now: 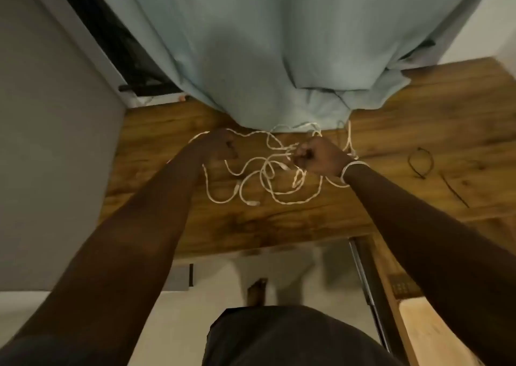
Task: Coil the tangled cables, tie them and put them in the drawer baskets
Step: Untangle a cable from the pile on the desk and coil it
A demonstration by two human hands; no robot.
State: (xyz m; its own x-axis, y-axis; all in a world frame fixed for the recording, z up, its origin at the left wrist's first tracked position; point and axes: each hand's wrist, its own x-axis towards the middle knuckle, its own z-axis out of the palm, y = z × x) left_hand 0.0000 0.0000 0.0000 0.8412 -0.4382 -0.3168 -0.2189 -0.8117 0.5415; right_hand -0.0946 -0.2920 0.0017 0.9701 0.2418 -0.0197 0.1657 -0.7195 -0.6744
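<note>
A tangle of white cables (268, 178) lies spread in loops on the wooden desk (251, 226), with small plugs at some ends. My left hand (216, 148) is closed on a strand at the tangle's left side. My right hand (317, 156) is closed on a bunch of strands at the tangle's right side, and a loop of white cable circles that wrist. At the desk's right lie thin black ties (421, 162), one curled in a loop and one straight.
A pale blue curtain (279, 44) hangs down onto the desk's far edge. A grey wall (50, 142) stands at the left. At the lower right an open wooden drawer (430, 335) juts out beside the desk. The floor shows below the desk's front edge.
</note>
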